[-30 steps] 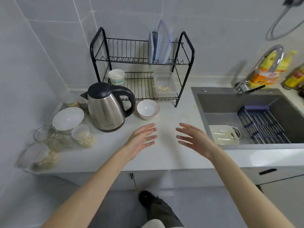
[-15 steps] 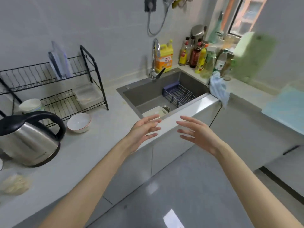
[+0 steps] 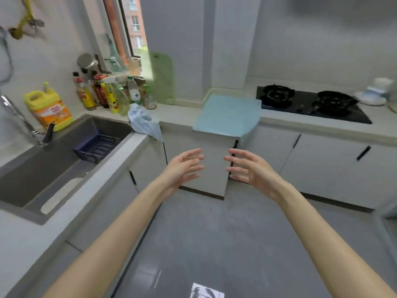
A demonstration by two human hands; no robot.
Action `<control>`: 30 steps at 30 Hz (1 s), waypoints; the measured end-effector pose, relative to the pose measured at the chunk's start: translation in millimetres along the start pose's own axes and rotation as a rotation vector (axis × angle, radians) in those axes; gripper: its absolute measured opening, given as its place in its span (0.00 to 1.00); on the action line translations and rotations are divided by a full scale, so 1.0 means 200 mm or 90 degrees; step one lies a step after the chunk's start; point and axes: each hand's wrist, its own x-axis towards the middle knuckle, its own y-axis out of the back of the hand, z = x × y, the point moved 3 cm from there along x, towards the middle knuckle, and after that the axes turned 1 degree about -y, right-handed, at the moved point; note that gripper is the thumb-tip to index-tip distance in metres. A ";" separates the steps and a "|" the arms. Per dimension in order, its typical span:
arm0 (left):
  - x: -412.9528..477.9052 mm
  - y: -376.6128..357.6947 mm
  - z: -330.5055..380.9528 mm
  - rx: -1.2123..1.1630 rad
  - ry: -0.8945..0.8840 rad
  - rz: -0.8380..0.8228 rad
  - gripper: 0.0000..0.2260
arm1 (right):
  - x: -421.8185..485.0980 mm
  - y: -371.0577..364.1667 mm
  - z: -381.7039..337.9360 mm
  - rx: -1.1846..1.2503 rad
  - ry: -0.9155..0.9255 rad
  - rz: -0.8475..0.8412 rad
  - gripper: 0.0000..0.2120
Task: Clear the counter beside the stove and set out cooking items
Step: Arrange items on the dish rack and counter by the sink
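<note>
Pale L-shaped stone counter (image 3: 176,117) carries light-blue flat mat (image 3: 227,115) beside black two-burner gas stove (image 3: 309,103); left hand (image 3: 184,166) and right hand (image 3: 249,168) spread, empty.

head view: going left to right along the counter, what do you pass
yellow detergent jug → cluster of bottles → green cutting board → light blue mat → gas stove

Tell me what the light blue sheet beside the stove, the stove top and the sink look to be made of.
The light blue sheet is likely plastic or silicone with a matte finish: it is thin, flat and one even colour. The stove top is probably glass, a smooth black slab under dark metal grates. The sink is dark grey and matte, either coated steel or stone composite; the look leaves that open.
</note>
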 end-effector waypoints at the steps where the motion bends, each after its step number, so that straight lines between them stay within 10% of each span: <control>1: 0.08 -0.16 0.00 0.003 0.003 -0.022 0.15 | -0.04 0.16 -0.02 -0.004 0.011 0.027 0.16; 30: 1.79 -2.62 0.32 0.113 -0.056 -0.444 0.15 | -0.09 2.59 -0.49 -0.005 0.096 0.515 0.15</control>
